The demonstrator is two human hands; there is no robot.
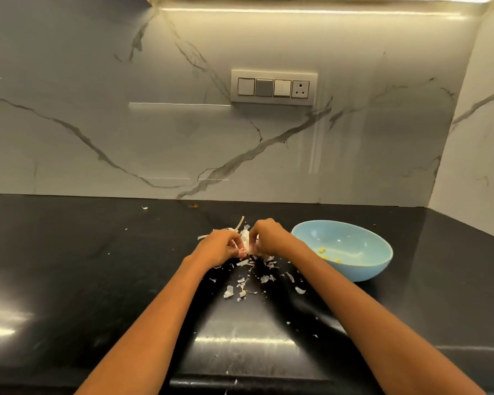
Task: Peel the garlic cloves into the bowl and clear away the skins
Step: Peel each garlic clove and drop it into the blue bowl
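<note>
Left hand: the left hand (221, 248) lay low over the counter (69, 266), fingers curled inward, pinching the garlic (247, 245) from its left side.
Right hand: the right hand (270, 236) was arched above the same spot, fingertips bent down and pinching the garlic from the right; the two hands nearly touched.
Garlic: a small pale, partly pinkish lump held between both sets of fingertips, just above the counter; most of it was hidden by the fingers, so how much was peeled could not be told.
Bowl: a light blue bowl (354, 269) sat on the counter just right of the right wrist, tilted so its opening faced the camera.
Bowl contents: a few small yellowish pieces (322, 250) lay low inside near the front wall; they were too small to tell cloves from scraps. The rest of the inside was bare blue.
Skins: white skins (241, 285) were scattered on the counter under and in front of the hands, between the two forearms; a long curved strip (240, 223) stuck up just behind the left hand, and one stray flake (145, 207) lay far back to the left, near the wall.
Counter: black, glossy, flecked with small white crumbs toward the front edge.
Wall: marble-look panel (154, 124) behind the counter, carrying a switch plate (273, 87) with a socket at its right end.
</note>
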